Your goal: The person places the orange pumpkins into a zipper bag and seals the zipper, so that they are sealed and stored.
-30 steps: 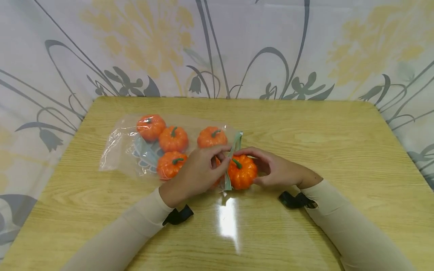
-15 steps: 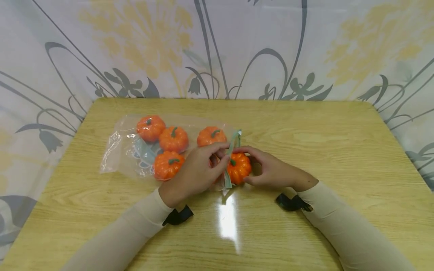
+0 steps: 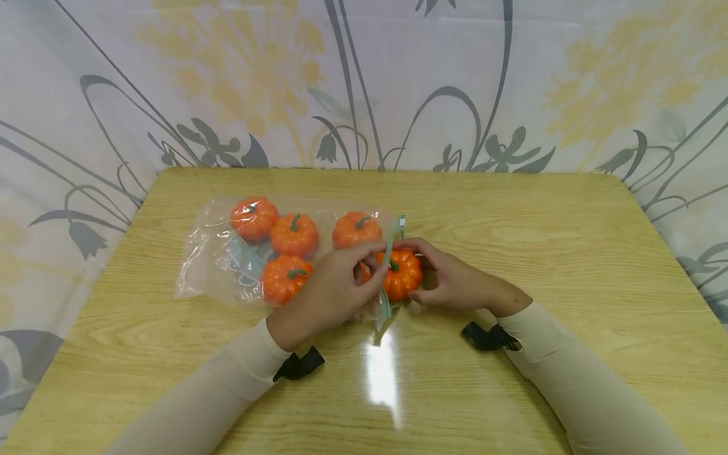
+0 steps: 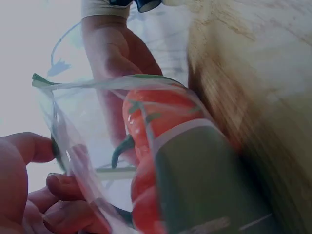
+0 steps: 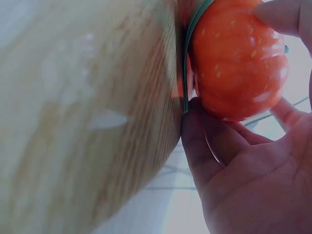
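Note:
A clear plastic bag (image 3: 196,268) lies flat on the table, with several small orange toy pumpkins inside, such as this pumpkin (image 3: 294,235). My left hand (image 3: 327,287) pinches the green-edged mouth (image 3: 385,308) of the bag and holds it apart; in the left wrist view its fingers (image 4: 66,187) are at the film. My right hand (image 3: 466,283) grips one pumpkin (image 3: 405,278) with a green stem, fingers and thumb around it. That pumpkin sits at the bag's mouth, partly behind the green edge. The left hand partly hides another pumpkin inside the bag.
The light wooden table (image 3: 540,240) extends to the right and in front of the hands. A floral cloth (image 3: 398,76) hangs behind its far edge. Pale blue printing (image 3: 244,256) shows on the bag. Black straps (image 3: 301,363) are on both wrists.
The right hand and its pumpkin have moved slightly left and away from me, up to the bag's mouth. The left hand keeps its hold on the edge, nearly still.

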A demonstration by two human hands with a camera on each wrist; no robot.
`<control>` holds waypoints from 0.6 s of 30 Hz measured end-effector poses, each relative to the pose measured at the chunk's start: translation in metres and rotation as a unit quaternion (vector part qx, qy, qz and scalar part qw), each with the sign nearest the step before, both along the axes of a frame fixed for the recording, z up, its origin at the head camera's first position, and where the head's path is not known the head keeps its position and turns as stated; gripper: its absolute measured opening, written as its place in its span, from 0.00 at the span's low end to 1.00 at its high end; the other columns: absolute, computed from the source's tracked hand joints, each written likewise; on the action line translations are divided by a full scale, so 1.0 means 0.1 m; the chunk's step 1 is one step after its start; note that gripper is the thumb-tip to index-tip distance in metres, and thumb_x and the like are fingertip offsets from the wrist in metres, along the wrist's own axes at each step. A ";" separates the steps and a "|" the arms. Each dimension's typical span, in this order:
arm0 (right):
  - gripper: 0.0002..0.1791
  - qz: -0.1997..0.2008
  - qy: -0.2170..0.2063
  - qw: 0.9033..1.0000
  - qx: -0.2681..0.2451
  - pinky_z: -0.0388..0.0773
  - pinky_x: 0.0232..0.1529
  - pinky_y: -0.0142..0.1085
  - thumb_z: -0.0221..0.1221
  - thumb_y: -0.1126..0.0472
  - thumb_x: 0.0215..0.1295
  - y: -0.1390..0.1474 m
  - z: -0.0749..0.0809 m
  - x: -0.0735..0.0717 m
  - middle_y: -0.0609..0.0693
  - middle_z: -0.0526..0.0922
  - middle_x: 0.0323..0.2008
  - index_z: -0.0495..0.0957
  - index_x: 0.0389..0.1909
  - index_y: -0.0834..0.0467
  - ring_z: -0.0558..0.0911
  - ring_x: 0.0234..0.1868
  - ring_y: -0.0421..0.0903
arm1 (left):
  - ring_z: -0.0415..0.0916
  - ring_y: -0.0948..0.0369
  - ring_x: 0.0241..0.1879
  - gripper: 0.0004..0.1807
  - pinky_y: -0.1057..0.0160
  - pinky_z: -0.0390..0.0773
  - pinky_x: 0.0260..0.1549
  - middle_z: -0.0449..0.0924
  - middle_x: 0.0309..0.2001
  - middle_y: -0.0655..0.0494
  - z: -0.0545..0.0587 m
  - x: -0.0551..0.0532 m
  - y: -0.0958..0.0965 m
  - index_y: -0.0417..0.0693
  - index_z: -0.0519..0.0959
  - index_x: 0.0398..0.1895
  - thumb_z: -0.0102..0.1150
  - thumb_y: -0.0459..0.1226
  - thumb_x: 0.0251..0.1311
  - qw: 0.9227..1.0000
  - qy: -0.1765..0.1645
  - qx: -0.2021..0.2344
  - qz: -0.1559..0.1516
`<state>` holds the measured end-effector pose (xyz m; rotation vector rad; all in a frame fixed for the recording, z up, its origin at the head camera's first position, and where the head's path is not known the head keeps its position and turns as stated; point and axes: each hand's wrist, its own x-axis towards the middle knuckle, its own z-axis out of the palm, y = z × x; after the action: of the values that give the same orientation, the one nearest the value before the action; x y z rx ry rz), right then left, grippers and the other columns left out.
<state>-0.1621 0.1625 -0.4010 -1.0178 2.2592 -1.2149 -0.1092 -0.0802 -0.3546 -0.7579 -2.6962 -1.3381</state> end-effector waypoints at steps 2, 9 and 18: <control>0.43 0.000 -0.008 1.000 -0.001 0.70 0.68 0.48 0.65 0.70 0.59 0.00 -0.01 -0.01 0.54 0.66 0.71 0.56 0.73 0.55 0.71 0.69 0.53 | 0.70 0.67 0.23 0.19 0.70 0.73 0.22 0.83 0.33 0.62 0.00 0.01 -0.01 0.43 0.79 0.59 0.59 0.38 0.67 1.000 -0.010 -0.015 0.000; 0.42 -0.006 -0.016 1.000 -0.016 0.69 0.68 0.48 0.65 0.70 0.59 0.02 -0.05 0.00 0.55 0.69 0.68 0.58 0.72 0.56 0.72 0.68 0.54 | 0.69 0.67 0.19 0.22 0.69 0.71 0.18 0.80 0.31 0.66 0.03 0.03 -0.02 0.47 0.78 0.62 0.60 0.42 0.67 0.997 -0.045 -0.059 -0.006; 0.43 0.008 -0.066 0.997 -0.050 0.67 0.69 0.48 0.65 0.70 0.58 0.06 0.06 0.05 0.54 0.62 0.72 0.56 0.74 0.56 0.67 0.72 0.55 | 0.69 0.67 0.21 0.20 0.69 0.72 0.19 0.80 0.31 0.65 0.04 0.04 -0.01 0.48 0.78 0.61 0.58 0.41 0.68 0.998 -0.042 -0.046 0.000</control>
<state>-0.1574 0.1683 -0.3951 -0.9586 2.1047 -1.3605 -0.1050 -0.0810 -0.3511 -0.7256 -2.8405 -1.2802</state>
